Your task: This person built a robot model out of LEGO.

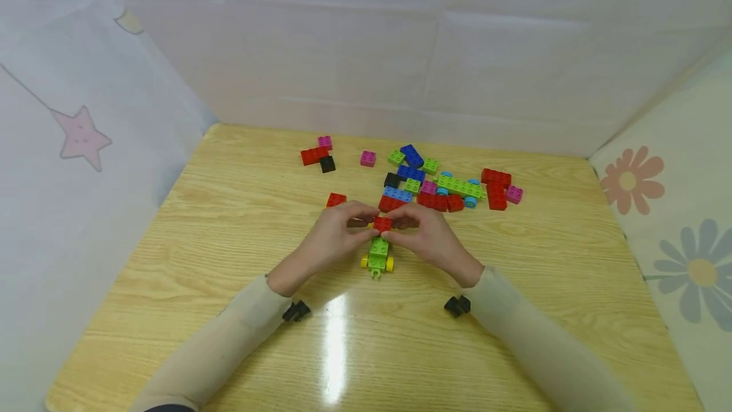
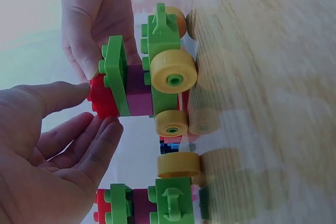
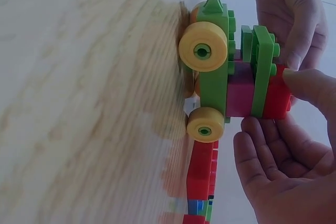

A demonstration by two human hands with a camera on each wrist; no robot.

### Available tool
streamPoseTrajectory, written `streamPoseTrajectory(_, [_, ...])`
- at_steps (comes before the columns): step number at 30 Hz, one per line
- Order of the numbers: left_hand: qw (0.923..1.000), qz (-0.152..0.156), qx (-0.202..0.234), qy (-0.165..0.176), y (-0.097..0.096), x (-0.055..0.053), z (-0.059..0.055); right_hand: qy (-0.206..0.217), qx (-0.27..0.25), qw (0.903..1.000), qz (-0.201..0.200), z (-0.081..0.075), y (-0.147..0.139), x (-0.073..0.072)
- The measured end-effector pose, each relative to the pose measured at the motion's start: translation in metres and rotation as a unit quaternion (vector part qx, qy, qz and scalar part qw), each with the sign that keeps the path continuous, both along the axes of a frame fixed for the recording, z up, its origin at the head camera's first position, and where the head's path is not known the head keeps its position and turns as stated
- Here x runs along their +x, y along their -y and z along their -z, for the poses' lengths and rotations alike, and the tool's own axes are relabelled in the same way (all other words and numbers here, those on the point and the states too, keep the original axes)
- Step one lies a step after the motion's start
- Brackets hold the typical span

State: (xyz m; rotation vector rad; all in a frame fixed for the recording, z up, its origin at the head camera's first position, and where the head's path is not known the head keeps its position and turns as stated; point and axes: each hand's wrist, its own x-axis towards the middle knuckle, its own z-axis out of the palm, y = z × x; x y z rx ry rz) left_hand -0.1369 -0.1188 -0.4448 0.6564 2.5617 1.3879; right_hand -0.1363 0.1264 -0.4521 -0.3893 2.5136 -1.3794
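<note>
The car stands at the middle of the worktop, on the near side of the scattered blocks, its hitch toward the near edge. From bottom to top I read a green base on yellow wheels, a purple block, a green plate and a red block. The left hand and the right hand pinch the red block from either side, thumbs nearest me. I judge the step in hand to be seating this block on the plate; the next move would call for an even downward press, with the wheels kept from rolling.

Beyond the left hand, a second car is partly covered by it; the left wrist view cuts it off at the lower border. To the far right lies a blue-wheeled base. I cannot tell whether the red block is fully seated, nor exactly where the right fingertips touch.
</note>
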Motion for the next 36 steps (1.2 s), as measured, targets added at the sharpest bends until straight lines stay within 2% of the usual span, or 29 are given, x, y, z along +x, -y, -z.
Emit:
streamPoseTrajectory(13, [0.9998, -0.012, -0.007, -0.017, 0.005, -0.005, 0.002, 0.004, -0.002, 1.0000, 0.004, 0.003, 0.011, -0.011])
streamPoseTrajectory(29, [0.9997, -0.017, -0.016, -0.011, 0.006, -0.006, 0.000, 0.009, -0.017, 0.9998, 0.009, 0.002, 0.006, -0.007])
streamPoseTrajectory(36, [0.9995, -0.020, -0.021, -0.012, 0.008, -0.008, 0.001, 0.001, -0.009, 0.9999, 0.012, 0.009, -0.005, -0.005])
